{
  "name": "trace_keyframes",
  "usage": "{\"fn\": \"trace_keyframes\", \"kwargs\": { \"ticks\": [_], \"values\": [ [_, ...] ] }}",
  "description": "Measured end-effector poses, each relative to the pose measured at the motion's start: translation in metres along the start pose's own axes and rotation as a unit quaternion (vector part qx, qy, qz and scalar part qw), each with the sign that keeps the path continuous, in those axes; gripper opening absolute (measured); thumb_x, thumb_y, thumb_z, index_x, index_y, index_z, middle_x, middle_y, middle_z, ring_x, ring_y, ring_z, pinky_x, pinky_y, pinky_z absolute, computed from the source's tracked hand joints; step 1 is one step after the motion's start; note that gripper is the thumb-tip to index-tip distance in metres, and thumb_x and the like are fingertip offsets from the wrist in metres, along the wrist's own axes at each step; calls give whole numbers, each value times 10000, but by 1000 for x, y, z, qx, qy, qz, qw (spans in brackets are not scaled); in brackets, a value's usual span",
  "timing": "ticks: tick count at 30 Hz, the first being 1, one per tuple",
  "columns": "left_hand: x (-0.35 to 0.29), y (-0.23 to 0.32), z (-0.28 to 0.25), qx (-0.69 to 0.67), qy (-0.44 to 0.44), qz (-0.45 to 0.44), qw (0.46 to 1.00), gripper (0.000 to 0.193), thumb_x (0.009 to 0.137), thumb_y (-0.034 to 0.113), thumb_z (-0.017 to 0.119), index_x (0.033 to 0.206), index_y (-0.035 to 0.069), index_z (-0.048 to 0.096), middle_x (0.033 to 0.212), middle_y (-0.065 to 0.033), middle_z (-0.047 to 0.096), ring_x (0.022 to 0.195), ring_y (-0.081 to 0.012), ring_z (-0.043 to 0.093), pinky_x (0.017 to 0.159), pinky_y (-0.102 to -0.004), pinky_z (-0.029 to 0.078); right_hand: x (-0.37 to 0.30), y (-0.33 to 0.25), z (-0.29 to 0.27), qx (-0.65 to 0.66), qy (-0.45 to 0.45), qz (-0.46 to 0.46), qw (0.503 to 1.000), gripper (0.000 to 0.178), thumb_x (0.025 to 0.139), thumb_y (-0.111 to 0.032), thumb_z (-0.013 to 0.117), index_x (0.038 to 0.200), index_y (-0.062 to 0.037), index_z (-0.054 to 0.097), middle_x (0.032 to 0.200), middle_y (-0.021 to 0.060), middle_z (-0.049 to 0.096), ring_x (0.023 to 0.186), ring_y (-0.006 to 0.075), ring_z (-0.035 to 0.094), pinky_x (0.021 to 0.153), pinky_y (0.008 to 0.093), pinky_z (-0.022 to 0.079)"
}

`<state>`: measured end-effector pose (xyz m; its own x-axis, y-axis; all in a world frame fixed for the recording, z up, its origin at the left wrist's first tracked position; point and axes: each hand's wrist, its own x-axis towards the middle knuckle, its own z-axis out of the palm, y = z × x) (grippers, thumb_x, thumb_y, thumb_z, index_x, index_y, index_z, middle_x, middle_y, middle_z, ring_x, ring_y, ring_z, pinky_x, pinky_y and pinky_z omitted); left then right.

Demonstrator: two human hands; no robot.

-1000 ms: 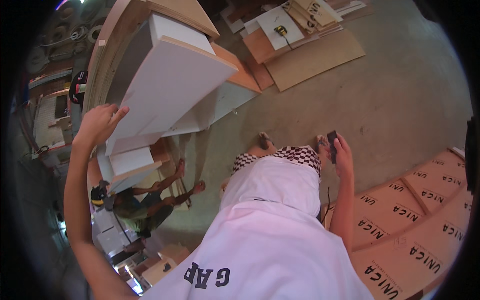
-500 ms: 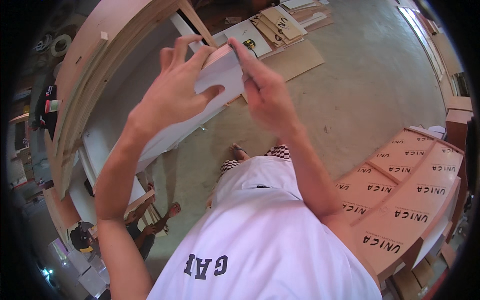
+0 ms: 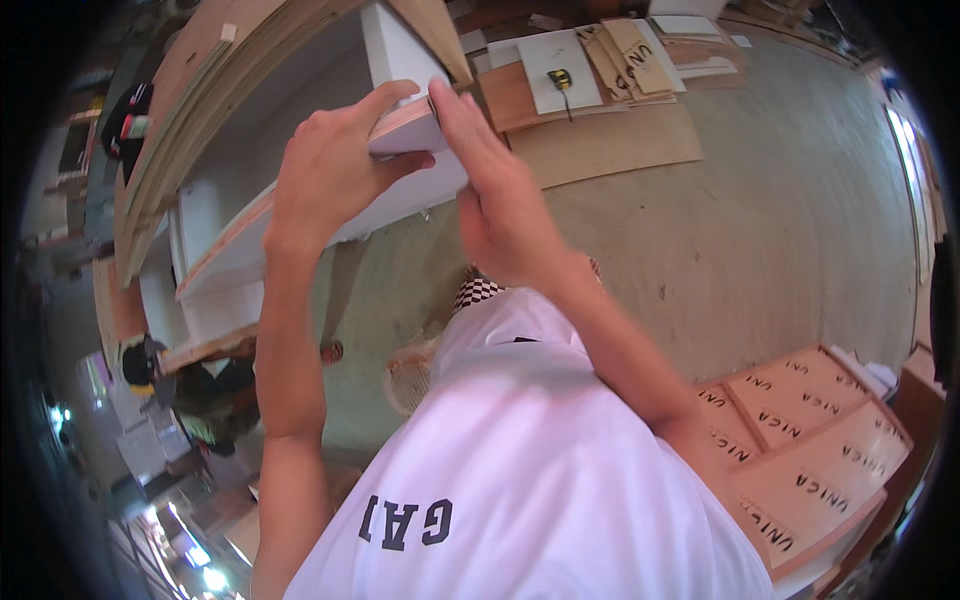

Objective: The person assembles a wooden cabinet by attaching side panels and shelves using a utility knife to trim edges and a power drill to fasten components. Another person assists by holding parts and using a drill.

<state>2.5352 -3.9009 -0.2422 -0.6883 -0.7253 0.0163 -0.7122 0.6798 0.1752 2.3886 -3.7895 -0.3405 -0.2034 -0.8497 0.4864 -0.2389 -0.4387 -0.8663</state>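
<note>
Fingers [image 3: 388, 98] of the left hand [image 3: 325, 175] pinch a white panel [image 3: 408, 132]; the right hand [image 3: 512, 210] slants against its end, grip unclear.

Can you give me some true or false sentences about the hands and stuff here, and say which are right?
1. The left hand has the end of a white panel between its thumb and fingers. True.
2. A yellow-and-black tape measure lies on a white sheet. True.
3. The right hand is holding the tape measure. False: it is up at the panel's end.
4. The shirt is black. False: the shirt is white.
5. The shorts are checkered. True.
</note>
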Motion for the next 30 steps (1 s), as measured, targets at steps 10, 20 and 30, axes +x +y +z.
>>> {"fn": "trace_keyframes", "kwargs": {
  "ticks": [10, 20, 30],
  "values": [
    [-5, 5, 6, 10, 23, -16, 1000, 649, 795, 438, 924, 1371, 283, 669, 997, -101, 800, 934, -357, 757, 825, -474, 591, 4, 6, -7, -15, -60, 10, 998, 1059, 788, 260, 416, 1758, -95, 181, 1730, 255, 347, 1601, 589, 209, 1304, 667, 209],
    [-8, 4, 4, 14, 31, -23, 999, 694, 765, 355, 953, 1387, 300, 650, 1053, -89, 805, 966, -367, 762, 831, -467, 593, 3, 1, -15, -7, -93, 11, 996, 1088, 742, 263, 377, 1755, -80, 181, 1771, 187, 303, 1604, 523, 263, 1315, 527, 284],
    [-6, 0, 4, 24, -5, -10, 1000, 671, 804, 356, 926, 1408, 276, 646, 977, -110, 758, 958, -355, 751, 840, -501, 588, 8, -6, -16, 3, -97, 39, 995, 1042, 796, 260, 388, 1757, -78, 169, 1746, 241, 327, 1591, 548, 273, 1339, 548, 220]
  ]
}}
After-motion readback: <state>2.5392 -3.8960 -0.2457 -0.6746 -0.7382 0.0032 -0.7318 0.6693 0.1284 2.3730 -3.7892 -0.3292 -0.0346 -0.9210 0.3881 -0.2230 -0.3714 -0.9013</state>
